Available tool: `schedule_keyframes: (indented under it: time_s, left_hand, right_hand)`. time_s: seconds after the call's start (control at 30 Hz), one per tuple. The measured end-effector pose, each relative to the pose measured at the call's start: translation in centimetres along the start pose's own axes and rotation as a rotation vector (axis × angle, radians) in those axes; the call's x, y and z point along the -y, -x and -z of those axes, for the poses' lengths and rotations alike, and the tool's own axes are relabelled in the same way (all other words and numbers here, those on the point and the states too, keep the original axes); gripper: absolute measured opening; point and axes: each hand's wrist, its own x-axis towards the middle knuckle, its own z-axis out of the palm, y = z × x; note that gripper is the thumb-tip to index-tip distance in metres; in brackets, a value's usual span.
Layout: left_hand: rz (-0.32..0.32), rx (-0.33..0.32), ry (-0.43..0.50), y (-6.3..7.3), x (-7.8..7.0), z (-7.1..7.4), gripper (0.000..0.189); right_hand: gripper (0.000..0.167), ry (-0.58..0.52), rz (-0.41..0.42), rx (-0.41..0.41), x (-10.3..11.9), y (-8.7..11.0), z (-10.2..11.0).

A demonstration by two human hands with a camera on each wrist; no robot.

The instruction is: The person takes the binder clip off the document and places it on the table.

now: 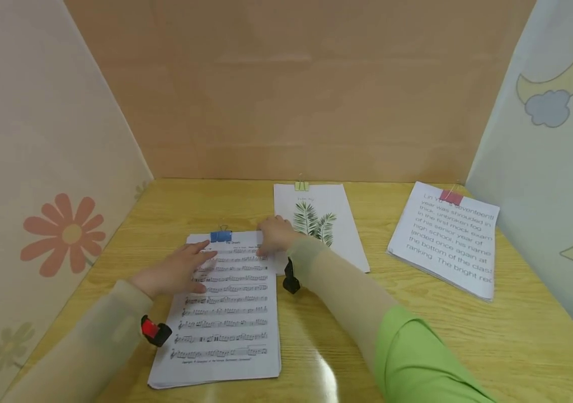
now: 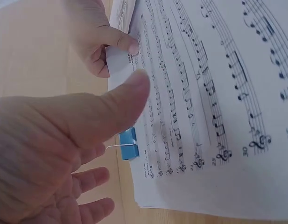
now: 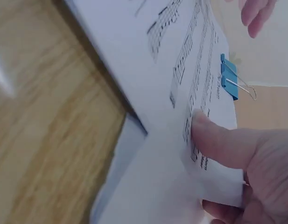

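A stack of sheet music [image 1: 226,313] lies on the table in front of me, with a blue binder clip [image 1: 221,236] on its top edge. At the stack's top right corner, my right hand [image 1: 276,232] pinches the paper; in the right wrist view the thumb [image 3: 221,144] lies on the printed side and the fingers are partly hidden behind the sheet. My left hand [image 1: 178,270] is over the upper left of the stack, its fingers spread and holding nothing. The left wrist view shows its thumb [image 2: 111,109] in front of the blue clip [image 2: 129,143].
Behind my right hand lies a stack with a plant picture [image 1: 311,218] and a yellow-green clip [image 1: 301,186]. Farther right is a slanted stack of printed text [image 1: 442,240] with a red clip [image 1: 451,197]. Walls enclose the wooden table [image 1: 347,336] at left, back and right.
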Motion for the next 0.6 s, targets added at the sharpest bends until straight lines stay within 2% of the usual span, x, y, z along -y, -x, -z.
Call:
schedule_keyframes:
  time_s: [0.13,0.23,0.4,0.5,0.6]
  left_hand:
    - [-0.004,-0.071,0.015,-0.3,-0.1,0.5,0.076]
    - [0.003,-0.145,0.040,-0.7,-0.1,1.0,0.073]
    - [0.003,-0.272,0.044,-1.3,0.0,2.4,0.073]
    - [0.012,-0.304,0.078,-1.9,0.0,3.3,0.076]
    - [0.031,-0.297,0.144,-2.6,0.0,4.1,0.075]
  right_hand:
    - [0.027,-0.093,0.031,-0.036,-0.2,0.0,-0.1]
    - [0.030,-0.195,0.061,-0.073,-0.6,0.1,-0.2]
    - [0.034,-0.369,0.115,-0.086,-0.5,0.9,0.8]
    - [0.034,-0.454,0.133,-0.080,-0.5,1.8,1.8]
    - [0.033,-0.531,0.141,-0.074,-0.9,2.6,2.7]
